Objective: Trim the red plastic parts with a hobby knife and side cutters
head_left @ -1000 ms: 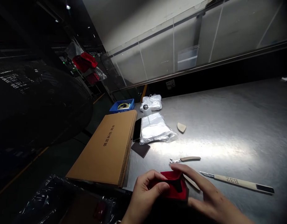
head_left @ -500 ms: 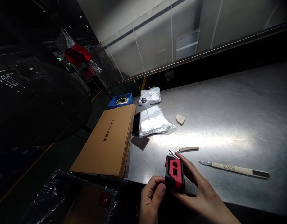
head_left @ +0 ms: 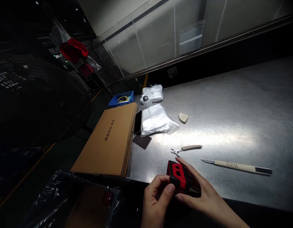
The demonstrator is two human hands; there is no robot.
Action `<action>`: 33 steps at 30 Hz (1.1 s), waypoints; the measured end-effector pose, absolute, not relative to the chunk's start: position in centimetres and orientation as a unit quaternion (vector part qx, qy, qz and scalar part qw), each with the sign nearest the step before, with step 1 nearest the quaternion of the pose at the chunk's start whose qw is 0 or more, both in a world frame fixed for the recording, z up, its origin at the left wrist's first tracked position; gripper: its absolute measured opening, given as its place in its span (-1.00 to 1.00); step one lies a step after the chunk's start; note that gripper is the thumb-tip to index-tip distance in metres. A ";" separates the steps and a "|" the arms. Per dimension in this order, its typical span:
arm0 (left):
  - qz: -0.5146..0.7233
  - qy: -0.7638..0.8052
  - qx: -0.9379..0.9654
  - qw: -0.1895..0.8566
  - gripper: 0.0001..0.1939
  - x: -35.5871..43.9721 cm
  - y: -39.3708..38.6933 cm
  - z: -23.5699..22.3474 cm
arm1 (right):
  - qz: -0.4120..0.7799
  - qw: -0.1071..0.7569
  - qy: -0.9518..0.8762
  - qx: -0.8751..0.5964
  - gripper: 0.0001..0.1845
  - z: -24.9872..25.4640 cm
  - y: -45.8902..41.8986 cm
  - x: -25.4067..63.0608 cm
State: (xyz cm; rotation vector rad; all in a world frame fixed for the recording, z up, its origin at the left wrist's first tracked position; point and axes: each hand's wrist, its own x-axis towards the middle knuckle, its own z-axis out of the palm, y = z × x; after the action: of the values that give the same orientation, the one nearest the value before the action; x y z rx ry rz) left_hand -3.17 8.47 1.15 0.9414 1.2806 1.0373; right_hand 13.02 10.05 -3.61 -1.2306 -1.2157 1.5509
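A red and black plastic housing [head_left: 180, 174], with a round hole and a square hole in its red face, is held between my two hands at the bench's front edge. My left hand [head_left: 157, 198] pinches its lower left side between thumb and fingers. My right hand [head_left: 202, 191] grips its right side, thumb below and fingers along the top. Just beyond the housing lie cutting nippers [head_left: 190, 147] with beige handles, partly hidden by my right fingers. To the right rests a craft knife [head_left: 237, 166] with a wooden handle marked B32, its blade pointing left.
Stacked flat cardboard [head_left: 106, 136] stands on the left. Near it are a dark square pad [head_left: 142, 142], a phone-like black slab [head_left: 138, 122], clear plastic bags [head_left: 154, 120], a bottle [head_left: 147, 102] and a blue bin [head_left: 121, 98]. A beige wedge [head_left: 183, 117] lies mid-bench. A plastic-lined box [head_left: 89, 202] sits lower left.
The housing has tilted in my hands, showing more of its open left side. My left thumb and fingers have shifted right and up onto it. The view has shifted slightly.
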 end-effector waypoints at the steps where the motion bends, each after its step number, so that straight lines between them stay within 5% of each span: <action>1: 0.440 0.549 0.409 0.581 -0.74 -3.3 8.5 1.1 | 0.621 0.406 -0.470 -0.478 -0.08 -3.8 10.0 13.0; 14: 0.422 0.537 0.347 0.642 -0.68 -3.0 10.0 1.5 | 0.423 0.419 -0.595 -0.540 -0.23 -3.7 9.1 13.2; 33: 0.386 0.506 0.425 0.644 -0.79 -2.5 10.8 2.7 | 0.269 0.403 -0.748 -0.454 -0.09 -5.0 8.7 14.0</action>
State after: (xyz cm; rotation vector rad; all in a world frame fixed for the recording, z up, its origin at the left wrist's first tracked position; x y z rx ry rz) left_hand -2.47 10.84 2.74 0.9673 1.1523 0.8801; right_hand 13.95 8.73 -4.96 -1.1471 -1.8881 0.6794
